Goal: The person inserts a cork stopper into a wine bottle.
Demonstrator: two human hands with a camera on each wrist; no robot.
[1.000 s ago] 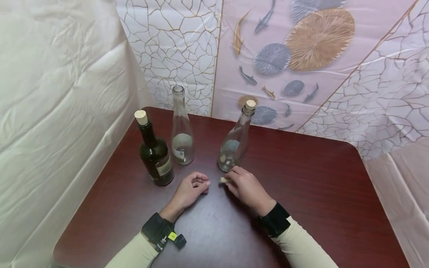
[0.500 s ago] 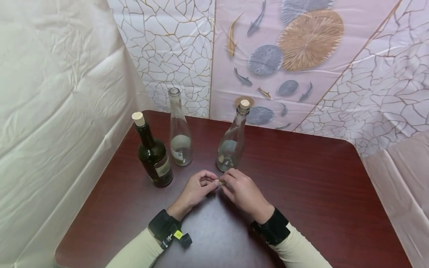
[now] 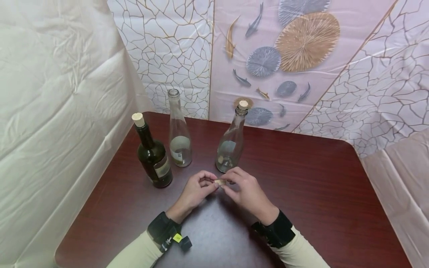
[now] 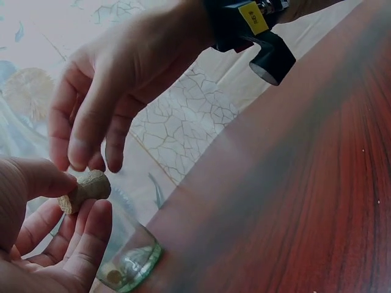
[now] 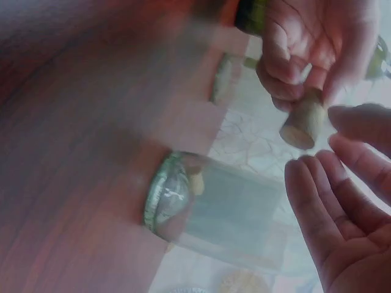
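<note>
In the head view both hands meet over the near middle of the table. My left hand [image 3: 197, 189] pinches a small tan cork [image 3: 220, 182] between thumb and fingers. The left wrist view shows this cork [image 4: 87, 190] lying lengthwise, narrower at its middle. My right hand [image 3: 248, 191] is right beside it, fingers extended and parted from the cork. In the right wrist view the cork [image 5: 303, 122] points its flat end past the right hand's fingertips [image 5: 299, 171]. Just behind the hands stands a clear bottle [image 3: 230, 147] with a cork stopper [image 3: 243, 105] in its neck.
Left of the hands is a dark green bottle [image 3: 152, 154] with a cork [image 3: 137, 119] in it. Behind that stands an uncorked clear bottle [image 3: 180, 137]. All rest on a reddish-brown table [image 3: 301, 178]. A patterned cloth [image 3: 301, 74] hangs behind.
The right hand brought the cork leftward to the left hand, which moved in and took it. The right hand's fingers have since opened away from it.
</note>
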